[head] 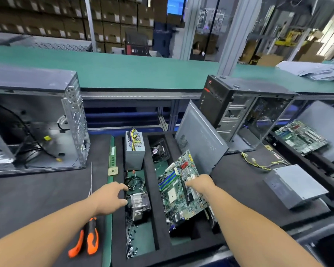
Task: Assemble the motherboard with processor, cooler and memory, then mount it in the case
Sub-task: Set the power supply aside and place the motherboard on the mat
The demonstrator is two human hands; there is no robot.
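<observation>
Head view: right hand point(200, 183) grips the board's point(178, 189) right edge, tilting it above its foam slot; left hand point(109, 198), fingers loosely spread, touches the cooler point(140, 206) at the tray point(163, 253) wall.

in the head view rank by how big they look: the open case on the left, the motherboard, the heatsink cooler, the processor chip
1. open case
2. motherboard
3. heatsink cooler
4. processor chip
The case stands farther off and still looks largest.

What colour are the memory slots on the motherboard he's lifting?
The memory slots on the motherboard alternate blue and green; the head view shows them.
</observation>
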